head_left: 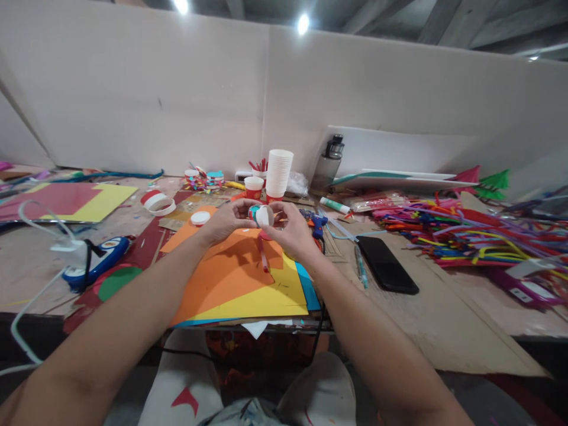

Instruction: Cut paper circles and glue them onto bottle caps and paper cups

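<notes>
My left hand [228, 220] and my right hand [290, 228] are both closed around a small paper cup [265, 216] above the middle of the work surface. The cup lies tilted on its side, white on the end toward my right hand, with teal and red on its left part. Fingers cover some of it. Below are stacked sheets of orange paper [222, 272] and yellow paper [266, 302]. A narrow red strip [263, 254] hangs or lies just under the cup; I cannot tell which. Behind my hands stand a tall stack of white paper cups [279, 171] and a shorter red-and-white cup [254, 188].
A black phone [387, 264] and a pen [361, 266] lie to the right, by a blue glue gun [318, 222]. Many pipe cleaners [461, 228] are piled farther right. A white paper ring [158, 203] and a blue power strip [95, 260] with cables are on the left.
</notes>
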Action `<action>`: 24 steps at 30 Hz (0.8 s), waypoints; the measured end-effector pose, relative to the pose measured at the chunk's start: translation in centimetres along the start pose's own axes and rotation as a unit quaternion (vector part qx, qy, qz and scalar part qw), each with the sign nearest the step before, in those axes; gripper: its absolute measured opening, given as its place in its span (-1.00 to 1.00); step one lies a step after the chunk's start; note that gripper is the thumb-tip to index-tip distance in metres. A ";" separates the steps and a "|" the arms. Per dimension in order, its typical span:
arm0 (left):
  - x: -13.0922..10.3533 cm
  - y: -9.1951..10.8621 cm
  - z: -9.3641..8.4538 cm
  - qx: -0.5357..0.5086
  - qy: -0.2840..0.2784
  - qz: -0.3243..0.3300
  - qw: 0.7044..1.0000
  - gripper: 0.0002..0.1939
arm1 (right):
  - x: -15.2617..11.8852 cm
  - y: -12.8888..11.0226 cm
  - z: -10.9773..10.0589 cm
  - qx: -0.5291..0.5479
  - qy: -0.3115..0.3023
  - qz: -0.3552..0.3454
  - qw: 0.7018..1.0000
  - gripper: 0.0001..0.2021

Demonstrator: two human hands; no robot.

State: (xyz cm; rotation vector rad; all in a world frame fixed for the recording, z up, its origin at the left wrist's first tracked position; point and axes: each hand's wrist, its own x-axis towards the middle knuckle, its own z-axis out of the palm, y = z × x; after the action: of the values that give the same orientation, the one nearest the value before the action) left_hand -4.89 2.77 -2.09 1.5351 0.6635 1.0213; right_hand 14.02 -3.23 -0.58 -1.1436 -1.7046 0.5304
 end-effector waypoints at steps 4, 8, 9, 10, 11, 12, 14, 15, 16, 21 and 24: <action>0.2 0.0 -1.2 0.012 -0.002 -0.019 1.000 -0.40 | 0.2 0.1 0.0 -0.016 -0.023 0.061 0.998 -0.64; 0.3 -0.2 -2.2 0.029 0.014 -0.057 0.998 -0.40 | -0.3 -0.7 0.0 -0.070 -0.122 0.059 0.988 -0.66; 0.3 -0.3 -2.3 0.033 0.017 -0.072 0.997 -0.39 | -0.6 -1.0 0.0 -0.084 -0.151 0.046 0.984 -0.67; 0.3 -0.4 -2.4 0.036 0.019 -0.085 0.996 -0.39 | -0.9 -1.2 0.1 -0.098 -0.178 0.030 0.979 -0.68; 0.3 -0.4 -2.5 0.035 0.020 -0.095 0.995 -0.39 | -1.2 -1.5 0.2 -0.112 -0.202 0.012 0.973 -0.69; 0.3 -0.4 -2.5 0.033 0.021 -0.101 0.994 -0.40 | -1.5 -1.6 0.4 -0.127 -0.223 -0.005 0.967 -0.71; 0.3 -0.4 -2.5 0.024 0.025 -0.106 0.994 -0.43 | -2.2 -1.8 0.9 -0.165 -0.250 -0.028 0.954 -0.74; 0.3 -0.4 -2.5 0.019 0.026 -0.106 0.994 -0.45 | -2.5 -1.9 1.1 -0.186 -0.259 -0.033 0.947 -0.76; 0.3 -0.4 -2.5 0.012 0.028 -0.105 0.994 -0.46 | -2.7 -1.8 1.4 -0.206 -0.266 -0.035 0.941 -0.76; 0.4 -0.6 -2.8 -0.033 0.017 -0.115 0.993 -0.46 | -2.6 -1.5 1.6 -0.218 -0.285 -0.022 0.933 -0.61; 0.5 -0.9 -3.0 -0.044 0.005 -0.128 0.991 -0.44 | -1.7 -1.2 0.7 -0.178 -0.249 -0.005 0.952 -0.61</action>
State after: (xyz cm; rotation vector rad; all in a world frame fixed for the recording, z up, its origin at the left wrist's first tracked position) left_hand -7.23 4.80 -2.79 1.3293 0.7901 0.8521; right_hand 13.01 -5.18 -0.82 -1.3280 -2.3121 0.5480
